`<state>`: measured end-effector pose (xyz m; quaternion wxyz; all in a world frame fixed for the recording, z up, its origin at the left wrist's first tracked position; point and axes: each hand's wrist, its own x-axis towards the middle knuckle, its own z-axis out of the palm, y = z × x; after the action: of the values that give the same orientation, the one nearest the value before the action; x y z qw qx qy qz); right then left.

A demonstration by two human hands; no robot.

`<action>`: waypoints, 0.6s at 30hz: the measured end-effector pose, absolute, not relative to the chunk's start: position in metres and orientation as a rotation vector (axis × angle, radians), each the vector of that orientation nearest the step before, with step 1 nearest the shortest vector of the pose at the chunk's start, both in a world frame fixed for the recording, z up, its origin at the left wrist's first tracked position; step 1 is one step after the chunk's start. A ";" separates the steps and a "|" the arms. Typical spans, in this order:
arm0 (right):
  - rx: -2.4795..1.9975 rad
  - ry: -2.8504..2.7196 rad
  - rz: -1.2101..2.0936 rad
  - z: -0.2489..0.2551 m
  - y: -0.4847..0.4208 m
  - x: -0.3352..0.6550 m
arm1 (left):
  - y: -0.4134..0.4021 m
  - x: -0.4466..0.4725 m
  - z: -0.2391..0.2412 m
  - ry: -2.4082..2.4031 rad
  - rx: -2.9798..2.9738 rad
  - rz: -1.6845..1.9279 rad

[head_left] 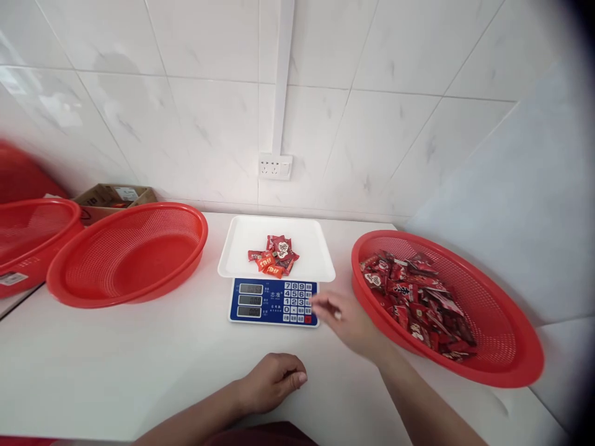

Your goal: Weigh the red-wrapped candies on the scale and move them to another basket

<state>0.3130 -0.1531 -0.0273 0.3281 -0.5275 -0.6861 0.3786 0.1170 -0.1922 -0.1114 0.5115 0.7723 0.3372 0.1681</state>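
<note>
White table (139, 353), tiled wall (334, 124) along its back edge. Digital scale (274, 302) nr that edge, wrapped candies (279, 249) on its tray (239, 238), front panel (276, 291) long L–R. Candies lie fwd-L of R hand (346, 322), the nearer one, fingers bent at panel's R end. L hand (274, 381) curls loosely nr front edge. Can't tell if either grips anything.

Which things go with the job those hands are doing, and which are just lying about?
Probably with the job:
right hand, beside the keypad
scale
white tray
wrapped packets on it
right-side red basket, holding more packets

Seemingly just about:
middle red basket
far-left red basket
cardboard box
wall socket
</note>
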 end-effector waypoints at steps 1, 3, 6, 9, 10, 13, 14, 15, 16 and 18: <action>-1.361 -1.772 1.156 -0.038 -0.168 0.315 | -0.192 0.118 -0.112 0.825 1.858 0.391; -1.324 -1.659 1.494 -0.059 -0.191 0.315 | -0.192 0.119 -0.112 0.855 1.847 0.359; -1.279 -1.478 1.728 -0.085 -0.209 0.309 | -0.192 0.120 -0.106 0.877 1.835 0.315; -1.193 -1.406 1.797 -0.095 -0.211 0.301 | -0.192 0.119 -0.095 0.826 1.812 0.296; -1.164 -1.403 1.818 -0.096 -0.210 0.298 | -0.192 0.118 -0.090 0.811 1.806 0.290; -1.092 -1.430 1.854 -0.095 -0.205 0.294 | -0.191 0.111 -0.077 0.826 1.870 0.284; -1.074 -1.446 1.860 -0.094 -0.204 0.293 | -0.190 0.108 -0.072 0.845 1.910 0.285; -1.064 -1.460 1.863 -0.094 -0.202 0.293 | -0.189 0.105 -0.068 0.870 1.944 0.289; -1.061 -1.471 1.865 -0.094 -0.202 0.292 | -0.186 0.101 -0.062 0.900 1.967 0.296; -1.075 -1.481 1.861 -0.095 -0.201 0.292 | -0.179 0.092 -0.050 0.978 1.987 0.329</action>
<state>0.2920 -0.2007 -0.0951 0.2626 -0.3974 -0.5475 0.6880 0.0921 -0.1787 -0.0497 0.4360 0.7986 0.3931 0.1323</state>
